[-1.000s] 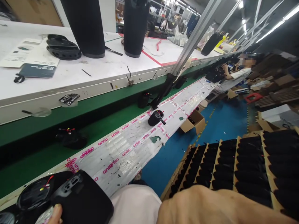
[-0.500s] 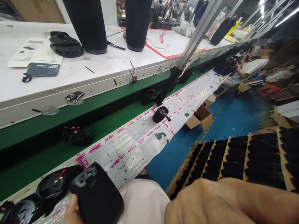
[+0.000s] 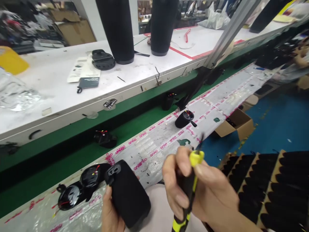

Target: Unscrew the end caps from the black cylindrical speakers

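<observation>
In the head view, my left hand is closed around the side of a black fabric-covered speaker. The speaker leans at an angle, its grey port panel at the upper left end. My right hand grips a black and yellow screwdriver, whose thin dark tip points up and is blurred. Screwdriver and speaker are apart. Left of the speaker lie two open-ended speaker bodies with red and yellow wires. Farther along the bench another open speaker body stands with wires showing.
A plastic-covered bench runs beside a green conveyor belt. Above is a white shelf with tall black cylinders and a metal post. An open carton and rows of speakers are at right.
My right hand has come up and turned, bringing the screwdriver into sight. My left hand still holds the speaker. The view has swung left, showing more of the shelf.
</observation>
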Action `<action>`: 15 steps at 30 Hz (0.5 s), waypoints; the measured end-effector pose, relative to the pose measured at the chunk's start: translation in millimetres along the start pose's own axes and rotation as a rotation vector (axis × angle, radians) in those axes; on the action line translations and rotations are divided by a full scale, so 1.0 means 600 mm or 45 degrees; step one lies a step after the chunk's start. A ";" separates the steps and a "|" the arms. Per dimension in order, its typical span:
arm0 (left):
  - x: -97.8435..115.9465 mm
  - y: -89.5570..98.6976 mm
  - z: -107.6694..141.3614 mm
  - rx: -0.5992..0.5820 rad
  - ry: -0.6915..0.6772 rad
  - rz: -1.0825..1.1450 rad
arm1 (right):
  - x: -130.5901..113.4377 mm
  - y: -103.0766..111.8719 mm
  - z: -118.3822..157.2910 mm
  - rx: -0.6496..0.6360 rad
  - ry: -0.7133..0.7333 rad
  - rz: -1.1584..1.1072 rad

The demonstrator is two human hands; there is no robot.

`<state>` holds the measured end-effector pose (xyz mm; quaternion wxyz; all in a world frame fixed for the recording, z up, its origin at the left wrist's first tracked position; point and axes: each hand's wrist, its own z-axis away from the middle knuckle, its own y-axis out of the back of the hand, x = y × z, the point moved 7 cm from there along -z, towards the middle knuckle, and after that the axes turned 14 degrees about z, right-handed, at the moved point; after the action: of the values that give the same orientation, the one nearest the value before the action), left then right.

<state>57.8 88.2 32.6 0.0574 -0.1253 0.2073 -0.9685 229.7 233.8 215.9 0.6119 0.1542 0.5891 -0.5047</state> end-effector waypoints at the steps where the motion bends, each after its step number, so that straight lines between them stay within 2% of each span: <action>1: -0.002 -0.009 0.005 -0.023 0.022 0.022 | 0.021 -0.013 -0.012 -0.083 -0.003 -0.170; 3: -0.004 -0.018 0.009 -0.043 0.063 0.037 | 0.071 -0.024 -0.021 -0.197 -0.067 -0.377; 6: -0.005 -0.021 0.009 -0.076 0.090 -0.004 | 0.144 -0.017 -0.001 -0.291 -0.221 -0.369; 8: -0.007 -0.021 0.006 -0.077 0.103 -0.063 | 0.175 -0.012 0.020 -0.340 -0.275 -0.339; 12: -0.012 -0.018 0.006 0.000 0.087 -0.133 | 0.190 -0.013 0.041 -0.393 -0.293 -0.355; 15: -0.016 -0.021 0.007 -0.031 0.071 -0.124 | 0.188 -0.016 0.039 -0.391 -0.309 -0.261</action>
<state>67.3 99.4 39.1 0.0030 -0.1086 0.2141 -0.9708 212.3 162.1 127.2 0.6400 -0.0634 0.5939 -0.4833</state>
